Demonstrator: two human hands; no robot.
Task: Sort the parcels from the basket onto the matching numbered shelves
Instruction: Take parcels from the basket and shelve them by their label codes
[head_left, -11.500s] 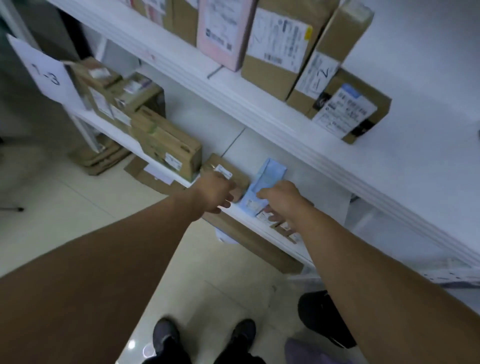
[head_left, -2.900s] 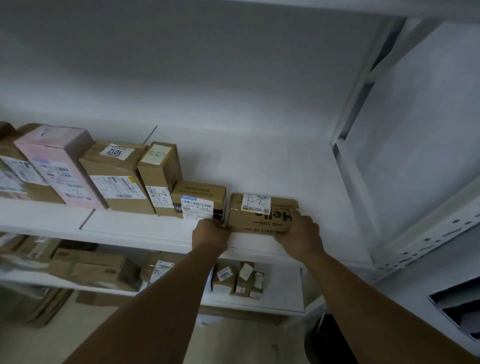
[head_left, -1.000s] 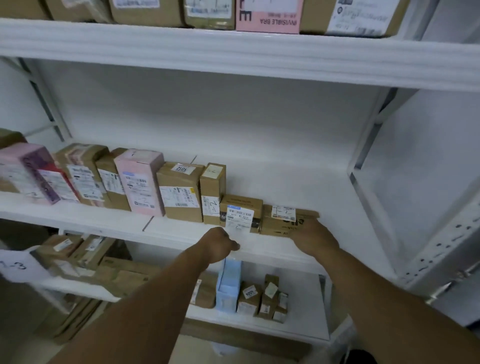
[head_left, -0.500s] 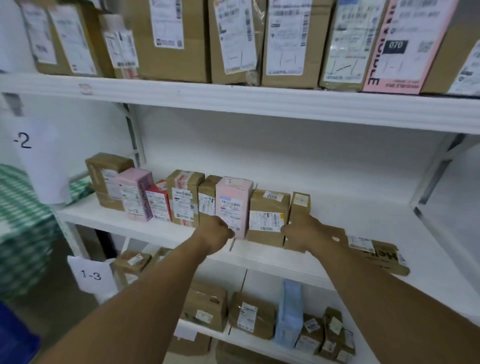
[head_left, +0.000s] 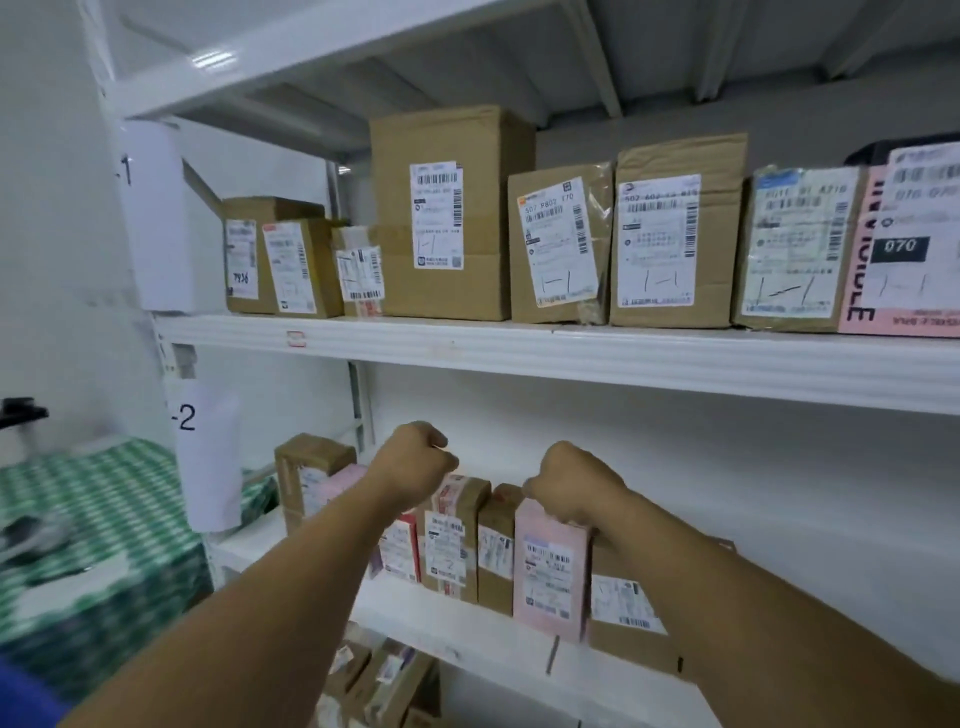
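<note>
My left hand (head_left: 415, 462) is curled into a fist and holds nothing; it hovers in front of the row of parcels on the middle shelf (head_left: 410, 616), whose paper sign (head_left: 208, 457) reads "-2". My right hand (head_left: 566, 483) is also curled and empty, its knuckles at the top edge of a pink parcel (head_left: 550, 577). Beside that stand a small brown parcel (head_left: 496, 545) and a taller taped one (head_left: 454, 535). A brown parcel (head_left: 628, 618) lies partly under my right forearm. No basket is in view.
The top shelf (head_left: 571, 353) carries several brown boxes marked 1-1, such as a tall one (head_left: 447, 218), with a paper sign (head_left: 150, 218) at its left post. Parcels (head_left: 374, 675) sit on the lower shelf. A green checked tablecloth (head_left: 104, 519) lies left.
The view has tilted up and left along the shelf. Both hands have risen from the shelf's front edge to the tops of the standing parcels, still empty.
</note>
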